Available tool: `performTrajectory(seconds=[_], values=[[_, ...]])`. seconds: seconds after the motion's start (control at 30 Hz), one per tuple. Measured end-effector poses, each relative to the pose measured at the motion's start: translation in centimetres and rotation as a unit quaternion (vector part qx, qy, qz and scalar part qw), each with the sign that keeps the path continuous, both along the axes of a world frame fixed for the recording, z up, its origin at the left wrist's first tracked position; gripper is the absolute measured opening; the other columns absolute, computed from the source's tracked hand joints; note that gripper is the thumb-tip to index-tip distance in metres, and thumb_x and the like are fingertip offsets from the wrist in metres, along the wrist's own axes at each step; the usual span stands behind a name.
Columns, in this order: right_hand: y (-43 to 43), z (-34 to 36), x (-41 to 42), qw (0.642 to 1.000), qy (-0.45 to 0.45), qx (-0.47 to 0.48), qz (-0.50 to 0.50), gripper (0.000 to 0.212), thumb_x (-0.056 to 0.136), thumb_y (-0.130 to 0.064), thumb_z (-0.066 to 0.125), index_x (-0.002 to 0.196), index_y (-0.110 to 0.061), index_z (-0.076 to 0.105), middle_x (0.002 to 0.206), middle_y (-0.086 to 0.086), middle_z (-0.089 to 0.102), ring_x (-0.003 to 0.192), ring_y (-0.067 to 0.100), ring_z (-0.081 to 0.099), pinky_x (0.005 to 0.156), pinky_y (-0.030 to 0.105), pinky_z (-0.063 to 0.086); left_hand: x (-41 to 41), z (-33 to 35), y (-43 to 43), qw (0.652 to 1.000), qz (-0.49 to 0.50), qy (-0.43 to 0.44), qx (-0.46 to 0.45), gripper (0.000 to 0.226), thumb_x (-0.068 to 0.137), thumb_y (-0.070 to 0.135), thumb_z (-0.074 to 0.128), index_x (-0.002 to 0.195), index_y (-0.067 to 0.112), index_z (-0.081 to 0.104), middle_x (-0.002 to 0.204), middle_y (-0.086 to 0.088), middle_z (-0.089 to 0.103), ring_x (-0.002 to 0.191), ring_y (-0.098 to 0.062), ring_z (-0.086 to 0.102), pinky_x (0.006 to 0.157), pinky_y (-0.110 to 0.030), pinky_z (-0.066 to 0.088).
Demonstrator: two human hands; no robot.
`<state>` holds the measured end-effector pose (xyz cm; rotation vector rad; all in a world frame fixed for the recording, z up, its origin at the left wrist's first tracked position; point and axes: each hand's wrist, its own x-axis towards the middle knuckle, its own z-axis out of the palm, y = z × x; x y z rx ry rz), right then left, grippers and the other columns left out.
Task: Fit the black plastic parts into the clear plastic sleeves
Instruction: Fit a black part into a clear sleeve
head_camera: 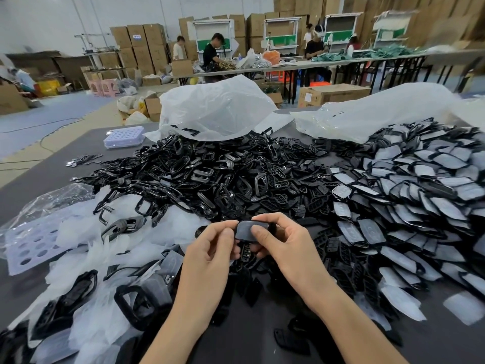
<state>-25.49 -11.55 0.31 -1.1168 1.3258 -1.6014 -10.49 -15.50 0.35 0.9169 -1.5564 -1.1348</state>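
Both hands hold one black plastic part (246, 230) above the table's near middle. My left hand (212, 248) pinches its left edge with curled fingers. My right hand (282, 241) grips its right side, thumb pressed on the part's face. Whether a clear sleeve covers the part I cannot tell. A big heap of loose black parts (210, 179) lies beyond the hands. At the left lie clear plastic sleeves (86, 248), some with black parts among them. A spread of sleeved parts (420, 185) fills the right side.
Two large clear plastic bags (217, 109) (372, 111) lie at the table's far side. A perforated white tray (31, 245) sits at the left and a small lilac box (124, 137) at the far left. People work at long tables (288, 65) behind, among stacked cartons.
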Motion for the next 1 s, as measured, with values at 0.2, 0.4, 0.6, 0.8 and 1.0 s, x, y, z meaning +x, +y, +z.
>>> performTrajectory(seconds=[0.2,0.4,0.6,0.8,1.0], values=[[0.03,-0.27,0.16,0.999,0.04,-0.001,0.014,0.014,0.097,-0.015,0.068,0.105,-0.027,0.071,0.087,-0.002,0.077,0.074,0.012,0.072,0.068,0.021,0.056,-0.17,-0.1,0.07,0.999,0.022,-0.039,-0.017,0.014,0.094,0.02,0.065,0.094,0.033,0.069,0.079,0.009,0.072,0.072,-0.007,0.068,0.07,-0.02,0.055],[0.17,-0.2,0.32,0.998,0.049,-0.01,0.028,0.013,0.094,-0.019,0.073,0.104,-0.024,0.067,0.078,-0.003,0.076,0.067,0.007,0.069,0.066,0.017,0.054,-0.29,-0.15,0.34,0.999,-0.002,-0.04,-0.021,0.016,0.098,0.014,0.06,0.097,0.026,0.071,0.073,0.009,0.071,0.069,-0.005,0.066,0.068,-0.015,0.05],[0.18,-0.33,0.0,0.998,0.05,0.003,0.033,0.013,0.095,-0.021,0.072,0.102,-0.031,0.067,0.084,0.0,0.077,0.072,0.014,0.071,0.069,0.027,0.06,-0.31,0.28,1.0,0.999,-0.007,-0.036,-0.031,0.022,0.101,0.016,0.055,0.099,0.03,0.071,0.075,0.011,0.071,0.071,-0.002,0.067,0.067,-0.009,0.048],[0.02,-0.41,-0.27,0.998,0.035,0.013,0.042,0.017,0.1,-0.011,0.063,0.108,-0.025,0.067,0.092,-0.002,0.077,0.076,0.015,0.073,0.07,0.021,0.056,-0.32,0.13,1.0,0.998,-0.002,-0.056,-0.024,0.018,0.099,0.022,0.058,0.101,0.037,0.069,0.087,0.013,0.074,0.082,-0.007,0.071,0.075,-0.019,0.055],[0.06,-0.24,-0.22,0.999,0.022,0.017,0.045,0.02,0.1,-0.008,0.061,0.109,-0.024,0.068,0.094,-0.005,0.077,0.073,0.013,0.072,0.069,0.02,0.056,-0.34,0.1,0.73,0.998,0.0,-0.065,-0.019,0.018,0.098,0.02,0.061,0.1,0.036,0.068,0.088,0.014,0.074,0.081,-0.006,0.072,0.076,-0.022,0.057]])
